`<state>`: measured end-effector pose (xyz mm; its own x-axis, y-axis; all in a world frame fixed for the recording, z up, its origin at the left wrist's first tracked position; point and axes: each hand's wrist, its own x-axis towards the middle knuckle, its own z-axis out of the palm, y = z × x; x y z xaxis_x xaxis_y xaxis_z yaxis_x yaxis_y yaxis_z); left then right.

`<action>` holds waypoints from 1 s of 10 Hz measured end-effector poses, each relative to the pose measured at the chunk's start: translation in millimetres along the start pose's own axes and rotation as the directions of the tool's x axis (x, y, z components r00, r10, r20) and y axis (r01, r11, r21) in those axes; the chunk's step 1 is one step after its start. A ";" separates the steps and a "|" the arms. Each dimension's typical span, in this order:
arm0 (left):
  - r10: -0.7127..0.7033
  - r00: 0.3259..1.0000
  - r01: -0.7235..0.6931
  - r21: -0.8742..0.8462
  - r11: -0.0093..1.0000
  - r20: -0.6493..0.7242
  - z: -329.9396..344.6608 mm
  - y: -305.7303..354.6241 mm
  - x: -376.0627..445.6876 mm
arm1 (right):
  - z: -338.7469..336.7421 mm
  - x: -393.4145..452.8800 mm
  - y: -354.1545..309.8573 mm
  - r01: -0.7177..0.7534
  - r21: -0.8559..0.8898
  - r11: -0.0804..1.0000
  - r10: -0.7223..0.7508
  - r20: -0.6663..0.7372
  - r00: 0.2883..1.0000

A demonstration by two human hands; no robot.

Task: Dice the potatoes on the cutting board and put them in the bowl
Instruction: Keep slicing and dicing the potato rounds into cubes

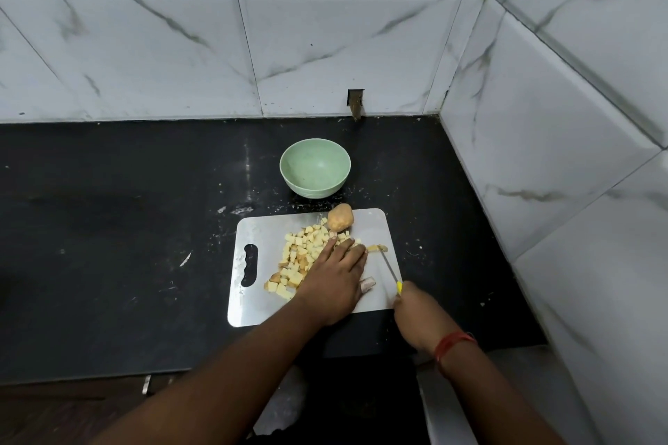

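- While the right hand [415,314] grips a yellow-handled knife [391,270], dicing looks underway in the head view.
- Left hand [334,278], fingers straight, presses cut potato beside the diced pile [300,256] on the cutting board [253,231].
- Whole potato [339,217] waits at the board's far edge; the bowl [315,168] beyond holds nothing.
- Next, probably finish the strip [376,248] at the blade.

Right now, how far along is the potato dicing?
Done: a pile of potato cubes lies on the cutting board. In hand: the left hand steadies a piece while the right hand cuts with the knife. Left: one whole potato; the bowl is empty.
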<state>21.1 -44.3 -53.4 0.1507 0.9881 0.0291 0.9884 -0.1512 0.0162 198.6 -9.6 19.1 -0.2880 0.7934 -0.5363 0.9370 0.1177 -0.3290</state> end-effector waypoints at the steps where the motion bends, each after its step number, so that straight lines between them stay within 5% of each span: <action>1: 0.010 1.000 -0.010 -0.007 1.000 -0.012 -0.6 -0.9 1.2 | 0.8 3.4 -5.1 0.008 -0.013 1.000 -0.008 0.007 1.000; 7: -0.042 0.999 0.042 -0.009 0.999 0.018 -0.6 2.7 4.3 | 12.7 8.1 0.6 0.064 -0.040 0.997 -0.061 0.079 0.995; 10: -0.036 0.999 0.036 -0.030 0.999 -0.014 3.9 2.2 1.1 | 9.6 6.9 -4.3 0.041 -0.017 0.999 -0.041 -0.013 0.999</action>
<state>23.5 -43.5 -57.2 0.1148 0.9925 0.0427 0.9920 -0.1168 0.0469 190.6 -10.4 9.4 -0.3236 0.7957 -0.5120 0.9276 0.1601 -0.3376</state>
